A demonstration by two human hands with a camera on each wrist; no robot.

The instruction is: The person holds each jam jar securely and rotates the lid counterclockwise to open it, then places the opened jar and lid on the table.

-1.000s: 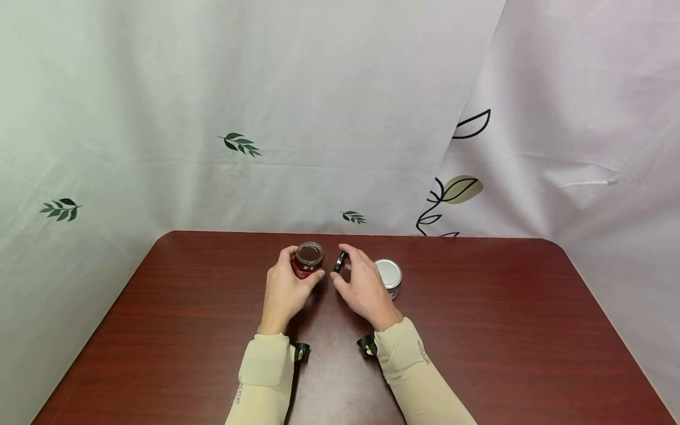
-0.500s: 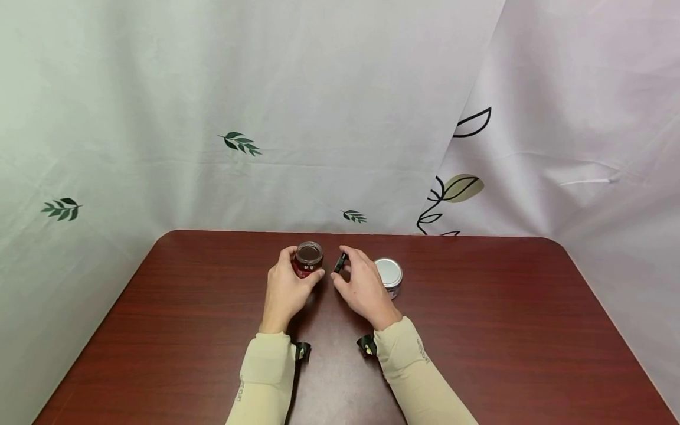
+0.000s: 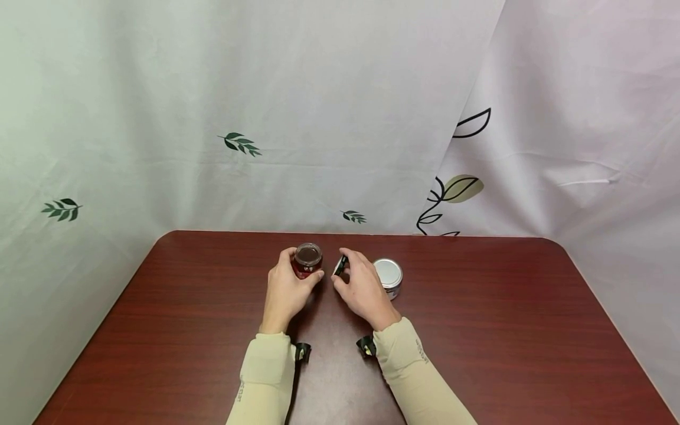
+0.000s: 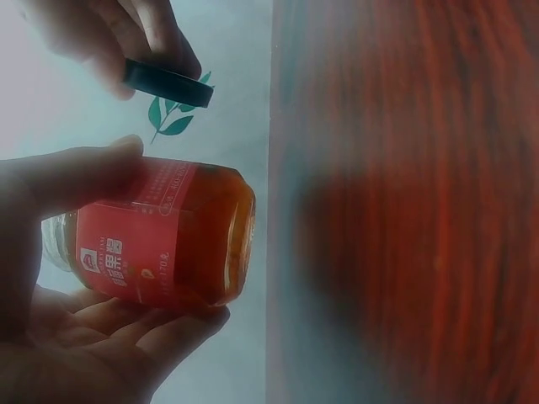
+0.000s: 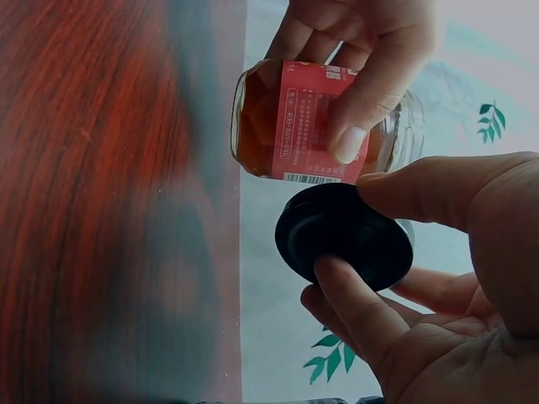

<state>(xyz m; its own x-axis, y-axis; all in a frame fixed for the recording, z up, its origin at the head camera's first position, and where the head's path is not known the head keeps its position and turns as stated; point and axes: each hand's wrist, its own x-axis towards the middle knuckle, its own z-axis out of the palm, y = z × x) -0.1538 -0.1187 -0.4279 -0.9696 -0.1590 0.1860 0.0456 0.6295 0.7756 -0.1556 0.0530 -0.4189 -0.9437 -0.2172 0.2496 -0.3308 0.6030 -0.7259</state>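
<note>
My left hand [image 3: 287,290] grips a glass jam jar [image 4: 215,231] around its sides, thumb on one side and fingers on the other. The jar has a red label and amber contents, and its mouth [image 3: 309,254] is uncovered. To its right, my right hand [image 3: 365,289] pinches a round black lid [image 5: 345,240] between thumb and fingers. In the head view that lid stands tilted nearly on edge, apart from the jar. Both wrist views show the jar held above the table.
A can with a pale round top [image 3: 389,273] stands just right of my right hand, partly hidden by it. The reddish-brown table [image 3: 504,330] ends at a back edge before a white curtain [image 3: 319,106] with leaf prints.
The lid in my right hand has turned slightly, showing more of its flat face. My left hand and the jar have hardly moved.
</note>
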